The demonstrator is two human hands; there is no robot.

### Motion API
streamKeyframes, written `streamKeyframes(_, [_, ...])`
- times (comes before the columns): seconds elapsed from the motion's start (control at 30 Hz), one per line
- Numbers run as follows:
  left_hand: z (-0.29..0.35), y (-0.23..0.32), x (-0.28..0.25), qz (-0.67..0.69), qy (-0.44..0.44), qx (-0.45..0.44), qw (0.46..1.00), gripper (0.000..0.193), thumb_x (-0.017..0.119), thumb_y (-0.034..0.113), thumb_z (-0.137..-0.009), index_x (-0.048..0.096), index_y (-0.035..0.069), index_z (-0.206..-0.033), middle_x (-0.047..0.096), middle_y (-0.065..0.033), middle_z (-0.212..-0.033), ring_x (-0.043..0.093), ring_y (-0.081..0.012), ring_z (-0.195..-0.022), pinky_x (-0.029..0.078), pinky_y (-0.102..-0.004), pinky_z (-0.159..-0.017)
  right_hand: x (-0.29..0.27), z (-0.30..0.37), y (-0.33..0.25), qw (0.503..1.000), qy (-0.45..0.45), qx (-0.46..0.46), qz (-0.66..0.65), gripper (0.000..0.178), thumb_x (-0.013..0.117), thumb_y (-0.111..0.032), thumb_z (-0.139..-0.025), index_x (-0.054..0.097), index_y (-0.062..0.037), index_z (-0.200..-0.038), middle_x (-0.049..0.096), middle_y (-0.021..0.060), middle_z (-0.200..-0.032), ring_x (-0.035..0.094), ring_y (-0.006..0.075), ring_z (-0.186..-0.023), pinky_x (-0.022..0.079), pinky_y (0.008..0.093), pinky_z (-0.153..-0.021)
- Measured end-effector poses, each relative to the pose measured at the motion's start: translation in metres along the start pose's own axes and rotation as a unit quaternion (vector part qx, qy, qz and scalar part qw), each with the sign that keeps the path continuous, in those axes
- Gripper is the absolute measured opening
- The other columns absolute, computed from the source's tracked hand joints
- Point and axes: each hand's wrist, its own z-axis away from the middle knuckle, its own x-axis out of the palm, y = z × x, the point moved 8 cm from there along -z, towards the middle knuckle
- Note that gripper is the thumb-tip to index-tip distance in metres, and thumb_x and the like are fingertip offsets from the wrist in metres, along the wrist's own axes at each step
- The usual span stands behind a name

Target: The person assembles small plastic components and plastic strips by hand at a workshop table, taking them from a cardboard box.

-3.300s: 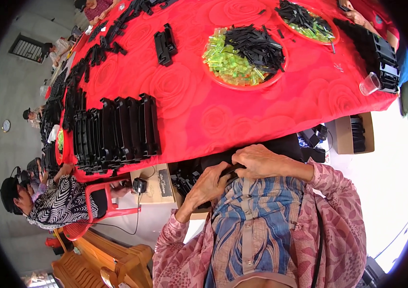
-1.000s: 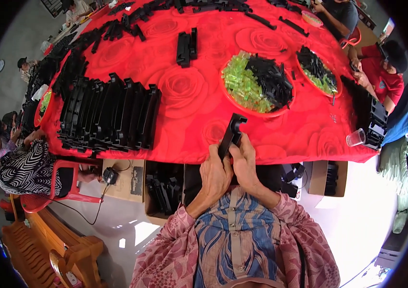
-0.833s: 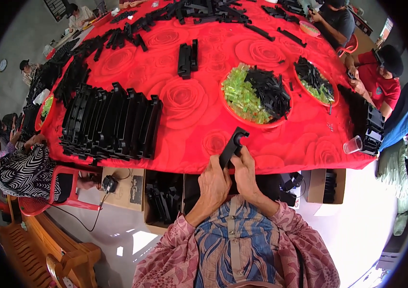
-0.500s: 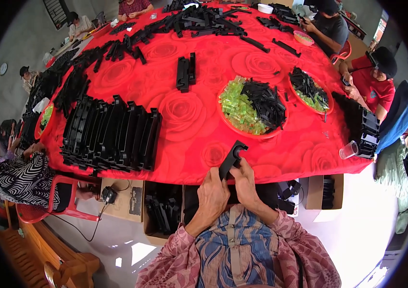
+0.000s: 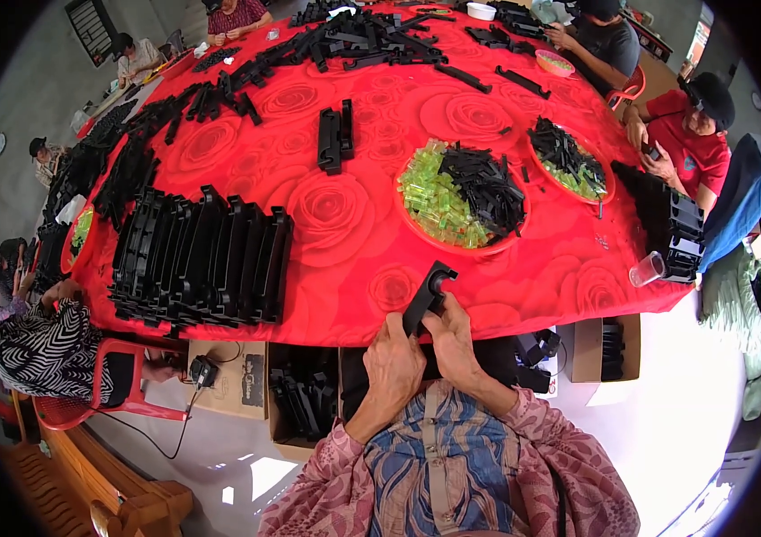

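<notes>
Between my hands, just above the near edge of the red tablecloth (image 5: 344, 313), is a long black plastic part (image 5: 423, 297) with a hooked, notched far end. My left hand (image 5: 393, 360) is closed on its near left side. From the right, my right hand (image 5: 454, 342) grips the same part, its fingers near the notch; the fingertips are partly hidden. Beyond it sits an orange-rimmed bowl (image 5: 477, 251) with yellow-green clear pieces (image 5: 439, 199) on one side and thin black strips (image 5: 486, 192) on the other. At the left stands a stacked row of similar black parts (image 5: 201, 258).
Two black parts (image 5: 335, 136) stand mid-table, with a large heap (image 5: 353, 40) at the far side. Rightward are a second bowl (image 5: 568, 161), a clear cup (image 5: 646, 268) and a person in red (image 5: 686, 143). Cardboard boxes (image 5: 588, 351) stand under the table edge.
The view has shifted slightly, so the table things sit a little further left. Both hands keep their grip on the black part, which has barely moved.
</notes>
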Motion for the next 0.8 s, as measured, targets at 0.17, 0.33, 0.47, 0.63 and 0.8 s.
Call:
streamKeyframes(0.17, [0.003,0.000,0.003,0.046,-0.003,0.005,0.999,0.028,0.060,0.004,-0.080,0.044,-0.002,-0.102,0.059,-0.0281,-0.081,0.061,-0.0474,-0.069,0.048,-0.0528,-0.055,0.002,0.003,-0.007,1.000,0.006,-0.003,0.009,0.020,0.055,-0.004,-0.090,0.052,-0.0016,-0.109,0.058,0.0036,-0.102,0.053,0.0123,-0.097,0.041,0.0279,-0.086])
streamKeyframes(0.33, [0.008,-0.002,0.006,0.061,-0.006,-0.002,0.998,0.028,0.060,0.003,-0.079,0.043,-0.002,-0.101,0.059,-0.0284,-0.079,0.061,-0.0473,-0.067,0.047,-0.0536,-0.054,0.002,0.004,-0.005,0.999,-0.015,-0.034,0.020,0.023,0.051,0.002,-0.090,0.047,-0.0005,-0.113,0.055,0.0031,-0.103,0.051,0.0097,-0.093,0.043,0.0252,-0.081])
streamKeyframes(0.47, [0.007,-0.005,0.009,0.039,-0.011,-0.013,0.999,0.028,0.060,0.004,-0.079,0.043,-0.001,-0.100,0.059,-0.0281,-0.077,0.060,-0.0473,-0.065,0.047,-0.0543,-0.053,0.007,0.004,-0.014,0.999,-0.007,-0.050,0.015,0.021,0.050,0.001,-0.090,0.047,-0.0005,-0.111,0.053,0.0005,-0.097,0.049,0.0081,-0.087,0.043,0.0235,-0.074])
streamKeyframes(0.63, [-0.003,-0.003,0.011,0.010,0.007,0.010,1.000,0.024,0.059,0.004,-0.078,0.043,0.000,-0.096,0.058,-0.0261,-0.070,0.060,-0.0456,-0.062,0.046,-0.0531,-0.051,-0.002,-0.004,-0.016,0.989,0.023,-0.084,0.123,0.016,0.051,-0.001,-0.087,0.048,-0.0010,-0.103,0.050,-0.0001,-0.086,0.044,0.0085,-0.077,0.039,0.0238,-0.063])
streamKeyframes(0.8, [-0.011,-0.003,0.007,0.033,0.016,0.021,0.999,0.022,0.058,0.002,-0.079,0.044,0.000,-0.096,0.057,-0.0276,-0.065,0.058,-0.0481,-0.061,0.043,-0.0547,-0.051,0.000,-0.011,-0.013,0.998,0.016,-0.043,0.037,0.024,0.050,0.002,-0.087,0.046,0.0019,-0.111,0.054,0.0044,-0.095,0.049,0.0109,-0.086,0.043,0.0240,-0.074])
